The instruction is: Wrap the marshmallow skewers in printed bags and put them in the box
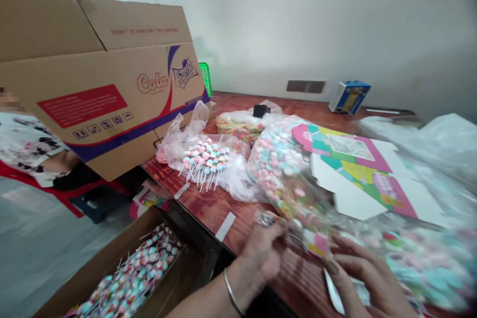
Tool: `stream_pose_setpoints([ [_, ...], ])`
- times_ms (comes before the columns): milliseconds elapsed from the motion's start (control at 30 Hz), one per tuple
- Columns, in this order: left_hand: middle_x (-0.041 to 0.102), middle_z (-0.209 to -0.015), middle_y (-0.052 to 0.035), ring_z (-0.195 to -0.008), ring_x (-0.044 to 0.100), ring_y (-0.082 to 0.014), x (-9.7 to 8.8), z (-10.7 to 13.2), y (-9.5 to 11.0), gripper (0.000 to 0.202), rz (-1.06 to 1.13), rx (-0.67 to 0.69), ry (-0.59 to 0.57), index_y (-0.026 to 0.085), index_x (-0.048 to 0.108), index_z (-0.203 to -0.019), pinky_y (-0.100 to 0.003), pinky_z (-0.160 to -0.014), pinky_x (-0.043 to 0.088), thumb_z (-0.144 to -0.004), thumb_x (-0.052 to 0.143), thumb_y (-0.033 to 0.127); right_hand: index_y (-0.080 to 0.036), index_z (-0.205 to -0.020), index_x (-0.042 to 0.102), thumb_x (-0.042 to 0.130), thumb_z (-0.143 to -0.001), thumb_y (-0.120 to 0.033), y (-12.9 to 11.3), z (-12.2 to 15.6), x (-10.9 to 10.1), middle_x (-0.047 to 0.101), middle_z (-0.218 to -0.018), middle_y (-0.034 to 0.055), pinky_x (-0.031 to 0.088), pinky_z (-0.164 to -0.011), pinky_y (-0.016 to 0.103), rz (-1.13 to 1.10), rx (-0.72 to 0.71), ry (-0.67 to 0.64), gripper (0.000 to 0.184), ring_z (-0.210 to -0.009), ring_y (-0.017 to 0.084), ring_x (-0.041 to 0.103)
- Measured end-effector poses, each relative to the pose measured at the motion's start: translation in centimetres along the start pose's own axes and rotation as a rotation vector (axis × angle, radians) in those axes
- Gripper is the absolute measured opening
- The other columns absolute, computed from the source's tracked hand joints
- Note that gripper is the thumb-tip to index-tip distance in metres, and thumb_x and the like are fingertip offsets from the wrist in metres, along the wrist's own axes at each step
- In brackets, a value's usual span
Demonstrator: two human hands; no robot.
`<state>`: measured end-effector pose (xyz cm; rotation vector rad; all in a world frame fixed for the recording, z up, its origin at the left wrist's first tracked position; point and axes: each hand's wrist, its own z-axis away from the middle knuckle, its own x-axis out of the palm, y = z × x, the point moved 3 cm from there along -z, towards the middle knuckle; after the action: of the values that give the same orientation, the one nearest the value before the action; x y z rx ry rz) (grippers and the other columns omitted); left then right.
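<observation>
My left hand (263, 251), with a bangle at the wrist, is closed in a pinch on a small wrapped candy piece at the near edge of the reddish wooden table (208, 206). Just to its right, my right hand (363, 276) rests with fingers curled, touching the same colourful wrapped piece (315, 246); both hands are smeared by motion. Right behind them lies a clear bag of pastel candies (278, 164). A bunch of lollipops with white sticks (204, 159) lies on plastic further left.
A flat pink and green printed carton (357, 169) lies on the bags. A big Cola cardboard box (104, 84) stands at the left. An open box of lollipops (130, 278) sits below the table edge. Another person sits at the far left. A blue box (349, 97) stands by the wall.
</observation>
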<state>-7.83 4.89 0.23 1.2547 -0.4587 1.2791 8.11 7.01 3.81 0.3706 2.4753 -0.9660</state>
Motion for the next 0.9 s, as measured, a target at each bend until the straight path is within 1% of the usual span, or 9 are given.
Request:
stream_pose_setpoints([
  [100,0.057,-0.055,0.0044,-0.049,0.051,-0.0065,-3.5,-1.2,7.4,0.033,0.064,0.194,0.115,0.015,0.058,-0.062,-0.018,-0.052,0.044,-0.050,0.088,0.013,-0.024,-0.103,0.065,0.054,-0.088,-0.041,-2.6,-3.9,4.8,0.066,-0.109,0.0072,0.049,-0.079,0.033,-0.071,0.039,-0.101,0.026,-0.096,0.023,0.064],
  [200,0.061,-0.059,0.0029,-0.052,0.056,-0.0068,-7.1,-1.1,14.4,0.017,0.129,0.372,0.240,0.014,0.061,-0.068,-0.017,-0.052,0.047,-0.068,0.075,0.005,-0.021,-0.098,0.067,0.049,-0.090,-0.035,-5.1,-7.1,13.2,0.070,-0.094,0.0059,0.049,-0.072,0.028,-0.139,0.124,-0.410,0.024,-0.081,0.019,0.065],
  [267,0.063,-0.063,0.0008,-0.054,0.058,-0.0069,-9.0,-0.6,17.6,0.016,0.180,0.435,0.332,0.013,0.062,-0.070,-0.017,-0.052,0.049,-0.081,0.061,0.002,-0.019,-0.093,0.068,0.049,-0.089,-0.030,-6.1,-8.5,19.3,0.071,-0.089,0.0062,0.046,-0.070,0.027,-0.097,0.195,-0.565,0.022,-0.077,0.018,0.065],
  [400,0.064,-0.063,-0.0009,-0.051,0.059,-0.0074,-10.9,-0.2,19.9,0.032,0.248,0.466,0.444,0.013,0.062,-0.070,-0.018,-0.049,0.050,-0.091,0.041,0.001,-0.014,-0.073,0.065,0.056,-0.084,-0.023,-6.8,-10.1,28.1,0.070,-0.073,0.0119,0.040,-0.064,0.028,-0.002,0.258,-0.607,0.017,-0.071,0.022,0.065],
  [500,0.066,-0.065,-0.0020,-0.055,0.062,-0.0090,-11.1,-0.9,19.8,0.031,0.251,0.432,0.449,0.013,0.064,-0.074,-0.018,-0.048,0.049,-0.092,0.041,0.003,-0.015,-0.071,0.062,0.051,-0.083,-0.015,-6.7,-10.5,30.3,0.069,-0.072,0.0125,0.037,-0.061,0.028,0.041,0.302,-0.598,0.016,-0.069,0.022,0.064],
  [567,0.067,-0.068,-0.0026,-0.057,0.063,-0.0101,-10.8,-1.6,19.2,0.030,0.263,0.387,0.433,0.013,0.065,-0.075,-0.019,-0.047,0.048,-0.092,0.043,0.005,-0.016,-0.074,0.061,0.047,-0.084,-0.015,-6.3,-10.6,29.5,0.069,-0.073,0.0114,0.036,-0.060,0.028,0.052,0.334,-0.575,0.018,-0.068,0.021,0.063],
  [667,0.067,-0.067,-0.0021,-0.055,0.061,-0.0104,-9.8,-2.7,17.7,0.026,0.316,0.280,0.374,0.014,0.065,-0.072,-0.020,-0.046,0.045,-0.091,0.049,0.010,-0.019,-0.078,0.057,0.039,-0.091,-0.023,-5.0,-10.5,24.7,0.066,-0.069,0.0058,0.038,-0.058,0.026,0.032,0.367,-0.532,0.022,-0.064,0.018,0.061],
  [800,0.064,-0.063,-0.0001,-0.051,0.057,-0.0087,-7.6,-3.9,14.3,0.013,0.375,0.114,0.229,0.014,0.066,-0.068,-0.021,-0.047,0.044,-0.082,0.067,0.012,-0.022,-0.080,0.056,0.041,-0.092,-0.041,-2.4,-9.0,12.9,0.059,-0.059,-0.0012,0.042,-0.055,0.023,-0.104,0.263,-0.415,0.027,-0.055,0.014,0.058],
  [900,0.063,-0.061,0.0017,-0.049,0.053,-0.0068,-5.4,-4.4,10.9,0.013,0.375,0.003,0.114,0.014,0.067,-0.067,-0.020,-0.047,0.041,-0.068,0.079,0.011,-0.024,-0.086,0.060,0.049,-0.089,-0.044,-0.6,-5.6,3.7,0.059,-0.058,-0.0027,0.044,-0.050,0.021,-0.086,0.228,-0.383,0.023,-0.050,0.013,0.057],
])
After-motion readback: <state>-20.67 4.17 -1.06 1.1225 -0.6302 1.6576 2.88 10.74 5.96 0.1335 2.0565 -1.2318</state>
